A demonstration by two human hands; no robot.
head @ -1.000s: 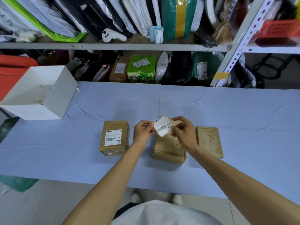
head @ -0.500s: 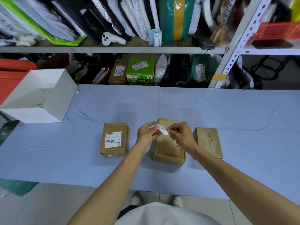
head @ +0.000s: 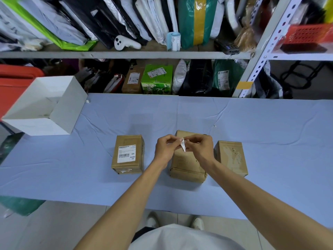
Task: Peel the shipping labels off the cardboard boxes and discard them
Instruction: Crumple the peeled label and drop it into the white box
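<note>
Both hands, left (head: 164, 148) and right (head: 199, 147), pinch the crumpled label (head: 183, 147) above the middle box (head: 187, 165); light, probably sticky, best gripped by its edges.

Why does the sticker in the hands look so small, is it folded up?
Folded up. The peeled label is scrunched small, pinched between the left hand and right hand, with only a bit of barcode showing.

Three brown cardboard boxes (head: 187, 159) sat on a pale blue tablecloth (head: 270, 123), the left box's label (head: 126, 153) white with black barcode stripes, beside a white bin (head: 68, 109).
</note>
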